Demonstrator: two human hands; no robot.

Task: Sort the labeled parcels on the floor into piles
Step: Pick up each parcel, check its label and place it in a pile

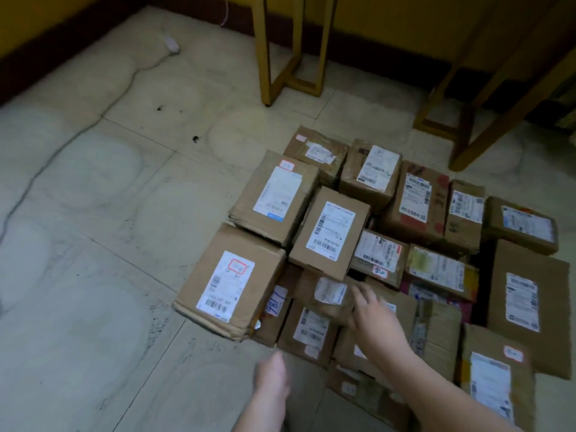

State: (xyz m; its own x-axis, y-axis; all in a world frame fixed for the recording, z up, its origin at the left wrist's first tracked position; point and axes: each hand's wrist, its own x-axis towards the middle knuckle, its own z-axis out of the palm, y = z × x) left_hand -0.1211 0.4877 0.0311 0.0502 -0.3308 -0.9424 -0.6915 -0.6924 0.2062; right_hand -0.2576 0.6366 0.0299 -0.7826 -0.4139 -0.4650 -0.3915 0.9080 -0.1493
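Mostly the parcels [330, 232] lie packed together on the tiled floor [93, 244], at the right of the scene; I count about eighteen brown boxes, each with a white label, though the near ones blur. Two wooden furniture frames [293, 48] stand beyond them by the yellow wall. A grey cable [62, 145] runs along the left. The right hand [371, 310] reaches over a small parcel [327, 294], fingers spread, perhaps touching it. The left hand [272, 378] hangs near, fingers straight and together, holding nothing.
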